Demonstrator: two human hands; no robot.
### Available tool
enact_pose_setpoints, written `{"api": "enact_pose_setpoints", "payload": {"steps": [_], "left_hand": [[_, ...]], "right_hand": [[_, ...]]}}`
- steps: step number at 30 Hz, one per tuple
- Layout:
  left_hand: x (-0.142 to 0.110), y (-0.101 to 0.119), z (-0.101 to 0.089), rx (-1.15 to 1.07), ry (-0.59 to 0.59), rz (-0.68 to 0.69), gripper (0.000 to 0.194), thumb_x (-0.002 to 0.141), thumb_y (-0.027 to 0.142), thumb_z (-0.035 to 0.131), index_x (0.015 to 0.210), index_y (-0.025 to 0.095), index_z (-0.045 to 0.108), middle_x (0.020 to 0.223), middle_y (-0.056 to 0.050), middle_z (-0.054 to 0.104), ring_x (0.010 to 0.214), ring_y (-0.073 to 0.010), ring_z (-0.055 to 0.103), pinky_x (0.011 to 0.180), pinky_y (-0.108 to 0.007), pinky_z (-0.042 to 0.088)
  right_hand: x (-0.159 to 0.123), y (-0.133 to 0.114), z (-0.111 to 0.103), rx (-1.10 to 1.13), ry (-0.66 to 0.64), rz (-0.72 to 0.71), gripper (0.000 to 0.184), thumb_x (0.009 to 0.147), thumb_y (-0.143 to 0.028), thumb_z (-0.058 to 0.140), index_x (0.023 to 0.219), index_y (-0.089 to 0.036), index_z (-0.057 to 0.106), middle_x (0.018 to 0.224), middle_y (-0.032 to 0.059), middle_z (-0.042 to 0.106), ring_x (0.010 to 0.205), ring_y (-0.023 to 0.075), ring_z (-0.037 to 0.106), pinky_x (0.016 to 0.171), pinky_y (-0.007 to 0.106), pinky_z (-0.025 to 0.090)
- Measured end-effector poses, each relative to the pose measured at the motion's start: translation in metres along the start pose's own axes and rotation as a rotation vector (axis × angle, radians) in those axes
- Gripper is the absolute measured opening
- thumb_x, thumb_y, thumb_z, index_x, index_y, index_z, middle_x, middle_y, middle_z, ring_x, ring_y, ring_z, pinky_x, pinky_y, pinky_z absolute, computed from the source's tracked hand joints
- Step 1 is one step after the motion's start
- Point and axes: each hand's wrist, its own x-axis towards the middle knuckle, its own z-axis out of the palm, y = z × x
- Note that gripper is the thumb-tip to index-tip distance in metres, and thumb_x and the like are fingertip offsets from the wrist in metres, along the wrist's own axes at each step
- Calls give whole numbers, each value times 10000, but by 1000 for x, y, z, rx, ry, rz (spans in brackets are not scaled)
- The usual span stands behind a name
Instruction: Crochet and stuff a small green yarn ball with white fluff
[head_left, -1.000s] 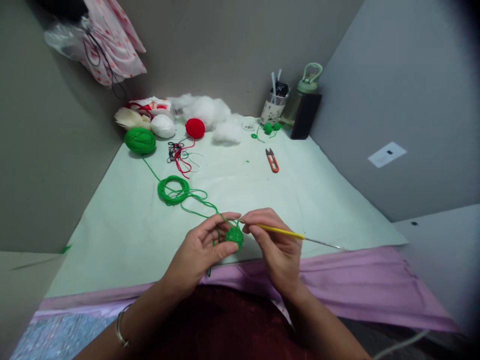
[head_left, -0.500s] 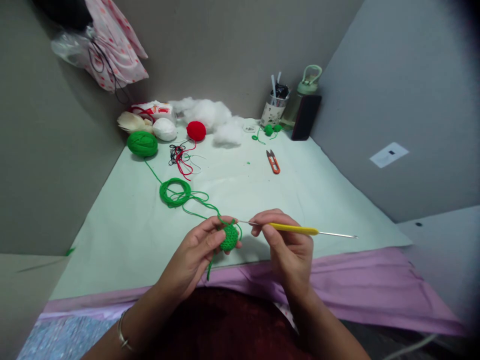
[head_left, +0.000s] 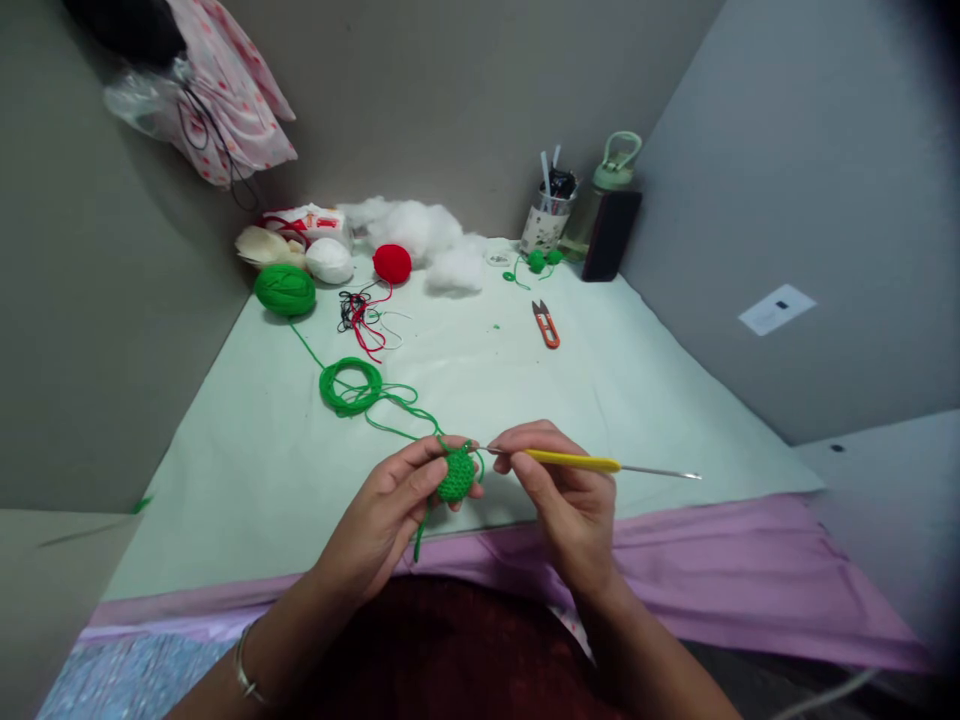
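Note:
Between the thumb and fingers of my left hand (head_left: 401, 490) is a small green crochet piece (head_left: 455, 475), rounded and tightly stitched. Green yarn (head_left: 405, 402) runs from it over the left fingers to a loose coil (head_left: 350, 386), and a short tail hangs below. My right hand (head_left: 566, 495) pinches a crochet hook (head_left: 574, 460) with a yellow handle and metal at both ends. The hook's left tip meets the top edge of the piece; the exact stitch is too small to make out. Its other end points right, past the hand.
Behind the coil lie a green yarn ball (head_left: 286, 290), a red yarn ball (head_left: 392, 263) and tangled black and red yarn (head_left: 364, 315). White stuffing (head_left: 420, 235) sits against the back wall. Orange thread snips (head_left: 547, 325) lie right of centre, before a pen cup (head_left: 547, 222), bottle (head_left: 615, 170) and phone (head_left: 611, 236).
My right hand has shifted slightly left with the crochet hook, so its tip now reaches the crochet piece's top edge. My left hand has barely moved.

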Motion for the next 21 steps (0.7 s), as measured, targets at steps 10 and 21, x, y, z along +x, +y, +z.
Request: {"api": "enact_pose_setpoints", "payload": {"steps": [10,21], "left_hand": [[-2,1,1,8,-53,29,223,891,318,722,1069,190,763,959,-62,737,810,-153,666,744,-246,467],[-4,1,-1,75,-78,18,316,883,328,733,1184,232,746,1107,-60,716,977,-170,646,927,-281,475]], "right_hand": [[-2,-1,2,-3,-23,-39,204,959,-113,592,1006,-242,742,932,45,692,824,175,635,727,338,526],[-1,1,2,3,-41,-54,215,961,-108,592,1030,-246,742,950,36,691,852,165,642,765,326,533]]}}
